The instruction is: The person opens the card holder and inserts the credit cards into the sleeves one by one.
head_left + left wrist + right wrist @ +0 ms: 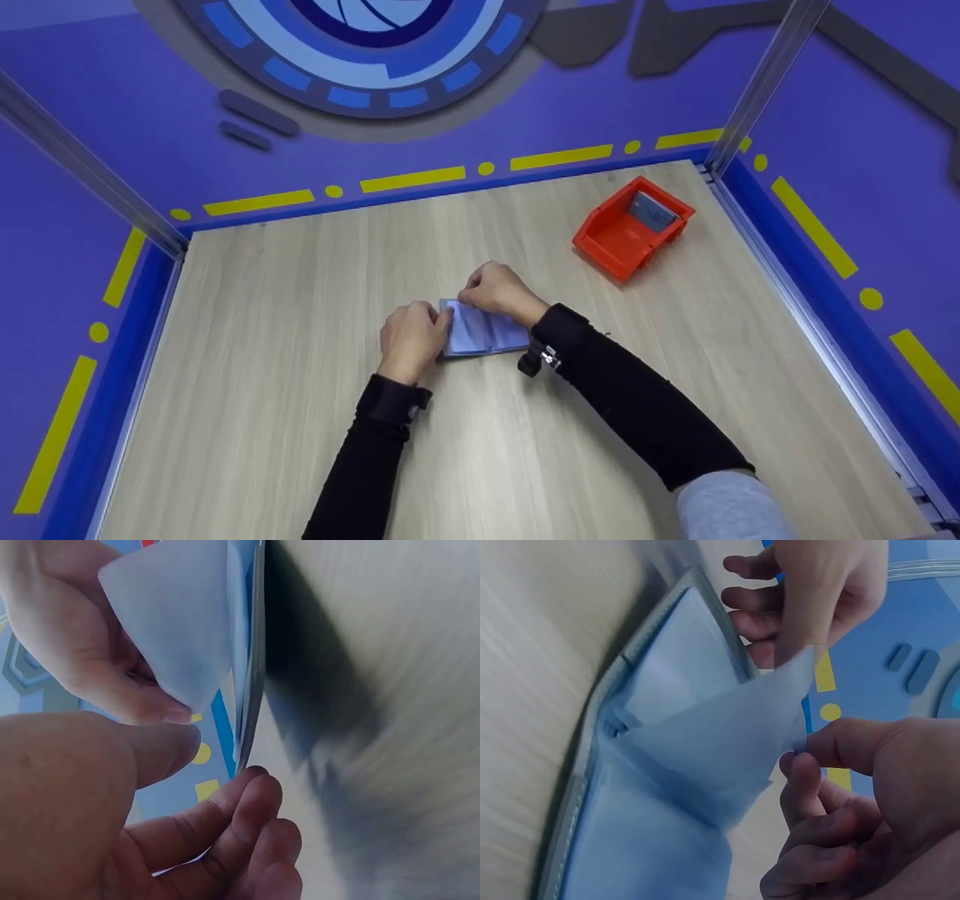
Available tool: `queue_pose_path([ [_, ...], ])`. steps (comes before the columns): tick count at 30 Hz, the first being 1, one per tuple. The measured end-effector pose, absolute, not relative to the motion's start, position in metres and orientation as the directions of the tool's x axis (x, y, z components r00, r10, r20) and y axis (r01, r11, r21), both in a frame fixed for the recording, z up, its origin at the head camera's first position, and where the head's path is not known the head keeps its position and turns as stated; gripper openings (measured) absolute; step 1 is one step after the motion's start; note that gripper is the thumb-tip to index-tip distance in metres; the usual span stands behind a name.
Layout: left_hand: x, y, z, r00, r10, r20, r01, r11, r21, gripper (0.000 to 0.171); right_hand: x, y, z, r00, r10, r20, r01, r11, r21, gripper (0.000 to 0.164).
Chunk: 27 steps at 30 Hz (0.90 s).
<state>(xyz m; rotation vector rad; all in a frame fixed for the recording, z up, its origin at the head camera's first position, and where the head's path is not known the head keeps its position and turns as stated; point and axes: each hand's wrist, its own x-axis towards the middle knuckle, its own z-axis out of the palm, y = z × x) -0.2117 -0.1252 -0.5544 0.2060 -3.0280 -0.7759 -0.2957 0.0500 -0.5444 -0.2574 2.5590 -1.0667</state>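
Note:
A small card holder (472,330) with a grey stitched cover (576,802) lies spread on the table, its clear bluish plastic sleeves showing. My left hand (411,337) holds its left edge, fingers behind the cover and thumb on the sleeve side. From above, my right hand (496,289) pinches the corner of one plastic sleeve (727,720) between thumb and index finger. That sleeve is lifted away from the cover and bends upward, while another sleeve (645,855) stays flat against the other half. In the left wrist view the raised sleeve (172,615) partly hides the right fingers.
A red open-front bin (619,236) stands at the back right of the wooden table (285,315), with a grey flat item (652,212) inside against its wall. Blue panels with yellow marks (412,178) enclose the table at the back and sides.

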Motion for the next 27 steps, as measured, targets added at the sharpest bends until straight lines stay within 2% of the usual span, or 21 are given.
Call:
queue_pose_path([
  [13,-0.211,-0.128,-0.559,-0.991,-0.126,-0.042,-0.13,0.867,0.48,0.043,-0.298,0.05,-0.552,-0.912,-0.362,-0.195,-0.13,0.704,-0.698,0.023],
  [20,-0.21,-0.128,-0.562,-0.988,-0.133,-0.077,-0.154,0.859,0.488,0.045,-0.299,0.07,-0.54,-0.915,-0.373,-0.154,-0.171,0.705,-0.689,0.027],
  [27,-0.208,-0.128,-0.562,-0.985,-0.127,-0.113,-0.166,0.859,0.484,0.047,-0.307,0.102,-0.52,-0.938,-0.318,-0.139,-0.146,0.725,-0.674,0.028],
])
